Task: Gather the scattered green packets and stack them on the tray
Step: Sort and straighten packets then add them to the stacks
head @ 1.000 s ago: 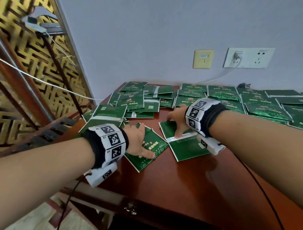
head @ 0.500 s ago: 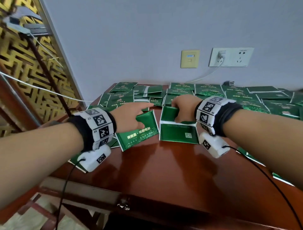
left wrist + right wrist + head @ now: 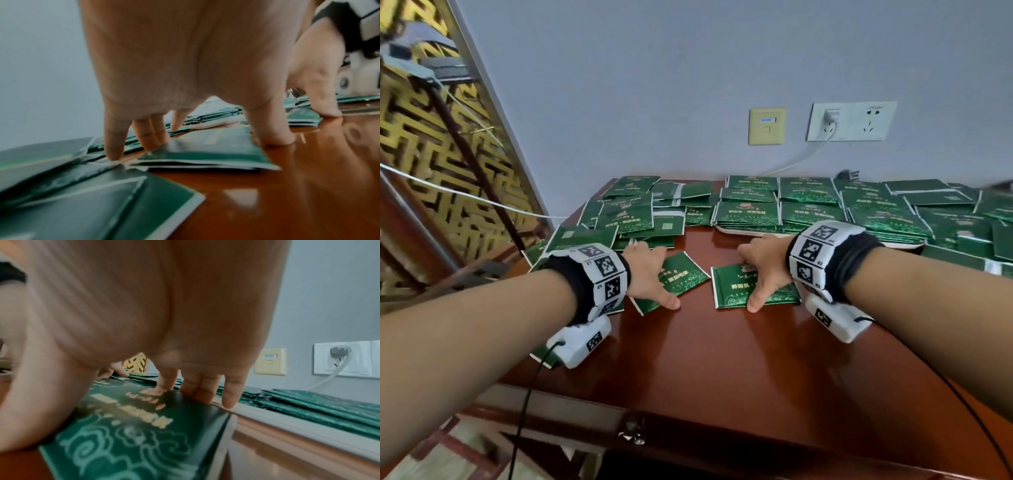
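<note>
Packet (image 3: 681,279) under left fingers (image 3: 643,251)

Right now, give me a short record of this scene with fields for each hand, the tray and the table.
left hand: fingers spread over a green packet, thumb at its near edge
right hand: spanning another packet, thumb at near edge
tray: pale rim showing, packets stacked on it
table: red-brown wood, many packets scattered at the back

The worktop (image 3: 722,359) under my hands is polished reddish wood, glossy enough to mirror my fingers. The green packets (image 3: 753,212) look like slick foil with a printed sheen, white-edged.
</note>
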Available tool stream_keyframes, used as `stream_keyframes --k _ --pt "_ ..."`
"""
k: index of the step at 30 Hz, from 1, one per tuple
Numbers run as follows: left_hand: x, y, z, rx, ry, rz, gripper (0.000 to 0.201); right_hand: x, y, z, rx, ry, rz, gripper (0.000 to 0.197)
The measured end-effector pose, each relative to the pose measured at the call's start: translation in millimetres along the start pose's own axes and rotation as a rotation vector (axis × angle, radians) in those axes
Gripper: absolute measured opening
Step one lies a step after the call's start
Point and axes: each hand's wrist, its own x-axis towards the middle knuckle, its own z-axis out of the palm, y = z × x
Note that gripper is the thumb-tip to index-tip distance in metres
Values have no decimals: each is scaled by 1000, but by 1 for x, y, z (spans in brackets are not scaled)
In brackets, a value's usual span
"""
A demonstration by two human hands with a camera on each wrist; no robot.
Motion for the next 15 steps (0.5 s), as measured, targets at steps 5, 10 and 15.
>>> stream_keyframes --k 5,10,15 --pt "1 7 -3 -128 -52 66 100 -4 2 10 132 34 9 77" --pt "1 27 -1 -102 -61 99 101 -16 7 15 149 11 44 102" --pt "7 47 -18 -77 20 150 104 -28 24 19 241 131 62 93"
